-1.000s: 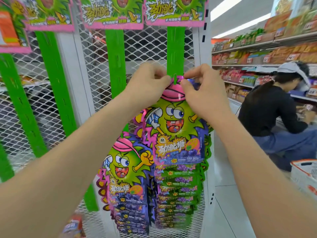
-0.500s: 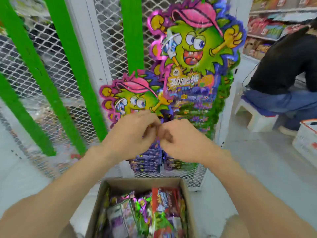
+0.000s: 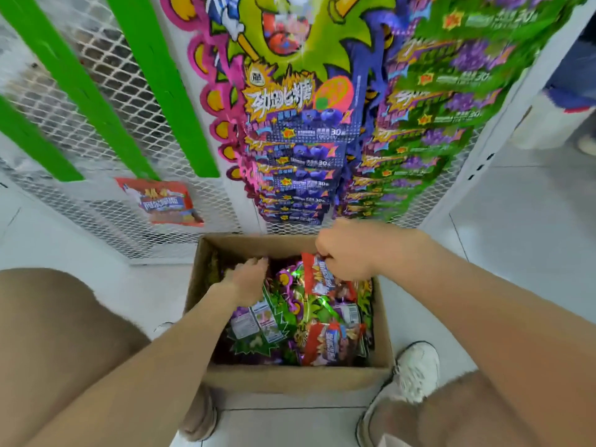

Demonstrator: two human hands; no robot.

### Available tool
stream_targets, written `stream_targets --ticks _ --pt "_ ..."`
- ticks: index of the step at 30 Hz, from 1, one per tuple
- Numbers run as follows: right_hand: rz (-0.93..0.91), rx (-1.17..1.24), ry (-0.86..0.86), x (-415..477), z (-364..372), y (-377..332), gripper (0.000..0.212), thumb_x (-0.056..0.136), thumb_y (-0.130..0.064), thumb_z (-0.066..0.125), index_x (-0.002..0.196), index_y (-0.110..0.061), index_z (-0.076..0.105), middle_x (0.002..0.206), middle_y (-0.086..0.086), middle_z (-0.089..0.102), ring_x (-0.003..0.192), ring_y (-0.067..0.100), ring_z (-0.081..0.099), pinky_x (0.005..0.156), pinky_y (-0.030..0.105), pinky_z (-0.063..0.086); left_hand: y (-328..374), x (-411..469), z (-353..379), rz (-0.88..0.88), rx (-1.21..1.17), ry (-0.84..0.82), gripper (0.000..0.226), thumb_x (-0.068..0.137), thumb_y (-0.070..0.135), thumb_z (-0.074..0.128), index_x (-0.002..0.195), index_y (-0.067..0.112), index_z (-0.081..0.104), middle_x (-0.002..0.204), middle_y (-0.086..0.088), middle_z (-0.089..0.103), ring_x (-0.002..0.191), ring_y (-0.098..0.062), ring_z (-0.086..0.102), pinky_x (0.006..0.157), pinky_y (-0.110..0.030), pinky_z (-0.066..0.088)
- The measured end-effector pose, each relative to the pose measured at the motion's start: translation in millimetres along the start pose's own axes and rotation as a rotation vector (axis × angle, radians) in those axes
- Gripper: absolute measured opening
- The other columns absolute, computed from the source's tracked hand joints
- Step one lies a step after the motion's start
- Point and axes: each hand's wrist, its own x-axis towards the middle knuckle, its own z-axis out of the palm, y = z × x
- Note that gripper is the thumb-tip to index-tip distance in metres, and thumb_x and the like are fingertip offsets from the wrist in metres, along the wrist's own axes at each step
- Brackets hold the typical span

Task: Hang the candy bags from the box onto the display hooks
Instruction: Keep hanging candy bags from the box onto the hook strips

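A cardboard box point(image 3: 290, 379) stands on the floor between my feet, full of mixed candy bags. My right hand point(image 3: 346, 250) pinches the top of a red candy bag point(image 3: 322, 279) at the box's far side. Inside the box, my left hand point(image 3: 245, 279) reaches down with fingers spread over a green and purple bag point(image 3: 261, 321). Another red bag point(image 3: 332, 345) lies near the front right. Above the box, stacks of purple bags point(image 3: 300, 150) and green bags point(image 3: 429, 124) hang on the mesh rack.
Green hook strips point(image 3: 161, 82) run down the white mesh panel point(image 3: 106, 221). One red bag point(image 3: 161, 201) hangs low on the mesh to the left. My white shoe point(image 3: 416, 369) is right of the box. A person's legs show at the far right edge.
Both hands left the hung bag at the hook and dropped to the box. My view swung down. My right hand has taken hold of a red bag.
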Motion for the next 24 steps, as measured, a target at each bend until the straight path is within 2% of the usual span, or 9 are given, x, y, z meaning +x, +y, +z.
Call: stream_targets --ticks 3,6,8,12,16,18,19,21,24 --pt "-0.068 0.005 0.039 12.8 -9.7 -4.1 0.037 0.103 -0.019 0.051 0.073 -0.023 0.031 0.08 0.003 0.043 0.064 0.023 0.051 0.054 0.032 0.038 -3.6 6.6 26.1 -0.09 0.054 0.055 0.071 0.103 0.027 0.061 0.161 0.016 0.022 0.157 -0.012 0.04 0.14 -0.042 0.046 0.115 -0.058 0.038" --pt "-0.116 0.018 0.029 23.9 -14.2 -7.9 0.032 0.102 -0.02 0.051 0.075 -0.023 0.036 0.08 0.003 0.045 0.063 0.022 0.05 0.053 0.031 0.036 -6.8 6.5 27.3 -0.069 0.083 0.145 0.051 0.098 0.022 0.068 0.142 0.017 0.042 0.137 -0.011 0.055 0.123 -0.038 0.059 0.104 -0.054 0.05" --pt "-0.143 0.008 0.006 26.2 -16.0 -9.8 0.03 0.102 -0.02 0.051 0.075 -0.021 0.039 0.081 0.004 0.046 0.068 0.025 0.055 0.053 0.031 0.036 -6.9 4.1 16.9 -0.032 0.034 0.079 0.038 0.099 0.024 0.068 0.135 0.021 0.053 0.129 -0.009 0.061 0.115 -0.034 0.062 0.095 -0.049 0.055" --pt "-0.176 0.01 -0.041 26.9 -12.3 -10.9 0.015 0.103 -0.015 0.05 0.089 -0.014 0.055 0.086 0.006 0.052 0.061 0.022 0.048 0.049 0.03 0.034 4.2 -6.9 -15.1 0.066 -0.039 -0.02 0.037 0.1 0.033 0.069 0.136 0.024 0.066 0.129 -0.004 0.065 0.118 -0.027 0.062 0.097 -0.043 0.055" --pt "-0.169 0.016 -0.069 29.6 -2.2 -6.3 0.014 0.1 -0.008 0.054 0.108 -0.007 0.066 0.091 0.01 0.058 0.067 0.025 0.049 0.049 0.029 0.031 13.7 -33.2 -53.2 0.152 -0.153 -0.002 0.007 0.101 0.029 0.067 0.101 0.024 0.072 0.095 0.008 0.064 0.091 -0.019 0.061 0.076 -0.031 0.051" --pt "-0.147 0.008 -0.077 29.4 1.6 1.7 0.011 0.098 -0.007 0.059 0.108 -0.004 0.063 0.087 0.008 0.054 0.072 0.027 0.048 0.052 0.032 0.035 17.7 -50.5 -73.4 0.18 -0.294 0.046 0.014 0.102 0.026 0.069 0.088 0.028 0.069 0.084 0.01 0.063 0.072 -0.012 0.061 0.062 -0.026 0.046" --pt "-0.142 0.002 -0.066 27.8 2.3 6.6 0.016 0.097 -0.01 0.064 0.112 -0.006 0.062 0.09 0.008 0.054 0.076 0.027 0.051 0.056 0.033 0.04 19.2 -59.5 -81.9 0.183 -0.386 0.071 0.015 0.102 0.025 0.068 0.088 0.029 0.068 0.081 0.008 0.062 0.063 -0.01 0.059 0.058 -0.027 0.046" --pt "-0.145 0.037 -0.03 19.6 1.7 15.2 0.054 0.087 -0.027 0.083 0.129 -0.014 0.051 0.102 0.005 0.053 0.092 0.027 0.058 0.072 0.039 0.052 22.7 -73.9 -92.4 0.153 -0.583 0.144 0.007 0.101 0.025 0.069 0.095 0.023 0.072 0.081 0.001 0.065 0.061 -0.014 0.059 0.058 -0.038 0.052" --pt "-0.164 0.187 -0.041 1.4 0.1 19.4 0.113 0.061 -0.047 0.1 0.144 -0.024 0.027 0.122 0.003 0.05 0.11 0.024 0.053 0.085 0.038 0.047 32.0 -91.3 -100.1 0.011 -0.839 0.331 0.007 0.099 0.023 0.073 0.104 0.019 0.074 0.092 -0.009 0.07 0.076 -0.022 0.063 0.069 -0.041 0.053"
